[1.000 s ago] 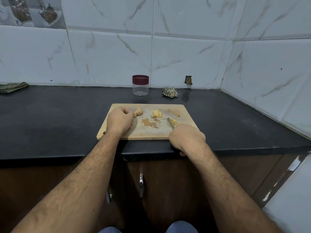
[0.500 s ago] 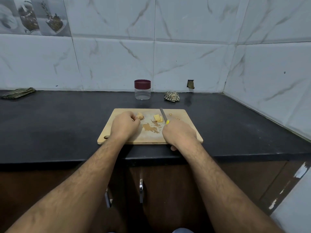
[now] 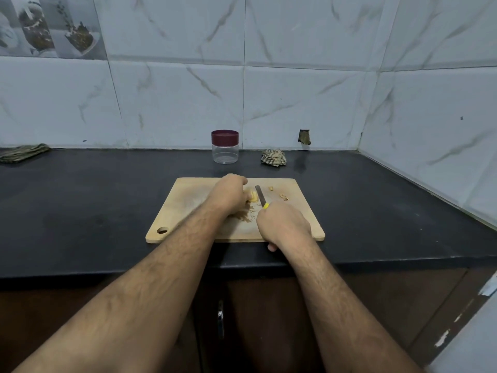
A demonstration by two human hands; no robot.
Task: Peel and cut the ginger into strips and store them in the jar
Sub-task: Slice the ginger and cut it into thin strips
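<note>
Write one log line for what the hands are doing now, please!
left hand holds ginger slices on cutting board | right hand grips knife, blade beside slices | jar lidded behind board

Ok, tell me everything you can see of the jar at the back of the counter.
The jar is small and round, with a clear body that looks like plastic or glass and a dark maroon lid seated on top. It stands upright on the black counter close to the tiled wall, beyond the cutting board. It looks empty. Nothing touches it; neither hand is near.
</note>
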